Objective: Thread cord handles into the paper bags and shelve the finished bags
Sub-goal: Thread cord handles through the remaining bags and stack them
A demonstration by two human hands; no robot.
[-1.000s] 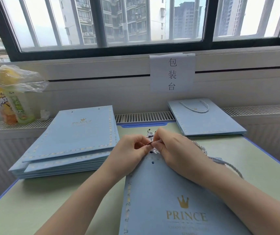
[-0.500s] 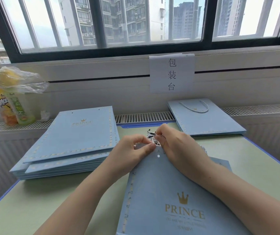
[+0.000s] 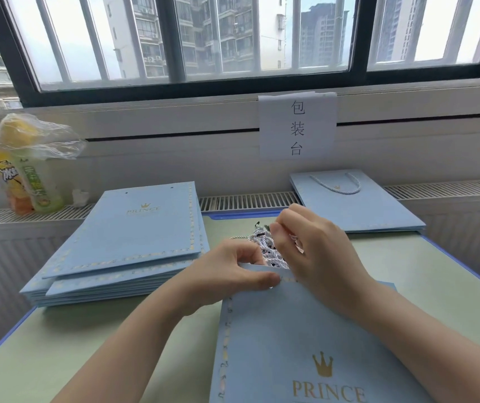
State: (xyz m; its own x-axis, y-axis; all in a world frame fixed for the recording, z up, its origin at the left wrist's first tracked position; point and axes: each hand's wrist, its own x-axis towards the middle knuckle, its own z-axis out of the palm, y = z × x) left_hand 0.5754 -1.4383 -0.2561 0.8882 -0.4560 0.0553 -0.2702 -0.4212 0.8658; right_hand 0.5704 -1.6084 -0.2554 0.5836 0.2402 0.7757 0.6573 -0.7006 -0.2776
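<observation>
Blue paper bag [image 3: 291,330] mouth pinched by my left hand [image 3: 233,274]; right hand [image 3: 314,251] pinches cord [image 3: 268,248], which next needs threading through the hole

- The left hand [image 3: 234,276] reaches in from the lower left on a bare forearm, its fingers curled and its thumb pressed flat, pinching the top edge of the light blue paper bag with a gold crown print [image 3: 297,347]
- The right hand [image 3: 316,254] comes in from the lower right, back upward, its fingertips drawn together in a pinch above the bag's mouth, on a pale twisted cord [image 3: 268,248]
- The two hands sit just beside each other
</observation>
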